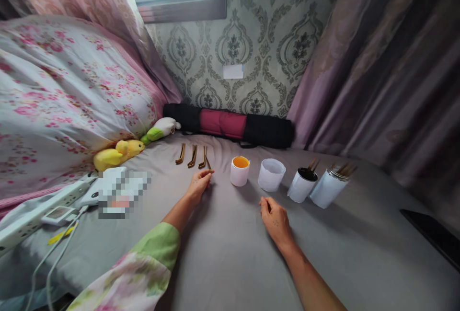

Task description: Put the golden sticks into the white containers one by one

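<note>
My left hand (199, 182) reaches forward on the grey sheet, fingers pinched on a thin brown stick (208, 165) beside three similar bent brown pieces (193, 156) laid in a row. My right hand (273, 217) rests knuckles-up on the sheet with fingers curled under, just in front of an empty white cup (271, 174). Left of that cup stands a white cup with an orange inside (240, 170). To the right stand a white cup with a dark inside (302, 184) and a white container (329, 186), both holding brown sticks.
A black and red rolled bag (230, 125) lies along the wallpapered wall. Yellow (118, 153) and green-white plush toys (160, 129) sit by a floral quilt (64, 95). A power strip (39, 208) and cables lie left; a dark flat object (431, 234) lies right.
</note>
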### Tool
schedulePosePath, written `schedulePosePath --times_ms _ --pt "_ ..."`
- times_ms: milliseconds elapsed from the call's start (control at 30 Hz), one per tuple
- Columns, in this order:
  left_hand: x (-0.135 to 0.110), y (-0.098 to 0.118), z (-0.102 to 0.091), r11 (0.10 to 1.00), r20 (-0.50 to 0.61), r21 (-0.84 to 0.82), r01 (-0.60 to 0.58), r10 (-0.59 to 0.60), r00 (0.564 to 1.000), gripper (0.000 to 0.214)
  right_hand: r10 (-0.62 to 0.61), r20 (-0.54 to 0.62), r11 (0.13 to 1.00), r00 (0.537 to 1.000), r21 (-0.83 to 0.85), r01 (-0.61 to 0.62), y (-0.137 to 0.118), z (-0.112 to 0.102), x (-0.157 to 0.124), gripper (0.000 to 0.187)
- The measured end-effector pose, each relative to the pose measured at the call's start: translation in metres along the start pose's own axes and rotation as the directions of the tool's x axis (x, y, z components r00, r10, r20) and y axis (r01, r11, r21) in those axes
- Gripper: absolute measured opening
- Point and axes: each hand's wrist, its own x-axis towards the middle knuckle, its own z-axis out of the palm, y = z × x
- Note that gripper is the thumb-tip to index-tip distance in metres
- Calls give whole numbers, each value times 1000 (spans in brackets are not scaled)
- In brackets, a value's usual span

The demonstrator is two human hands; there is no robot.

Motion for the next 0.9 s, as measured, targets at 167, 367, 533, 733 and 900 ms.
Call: schedulePosePath --times_ms 167,367,533,733,900 --pt "-17 4 4 999 -12 -41 -6 5 1000 42 -21 0 1000 1000 7 21 1 1 0 36" --pt "-41 11 11 997 15 -71 -8 9 1000 39 -47 3 999 999 18 47 1 1 -1 36" --pt "-60 15 18 996 45 -90 -3 7 999 33 -49 23 998 999 30 48 -1 -1 -2 34" --pt "-82 18 27 986 110 -165 16 2 994 32 -70 24 997 997 36 69 0 0 -3 34" --pt "-93 16 32 974 152 -224 41 -6 988 32 -80 6 996 997 30 80 2 2 -3 33"
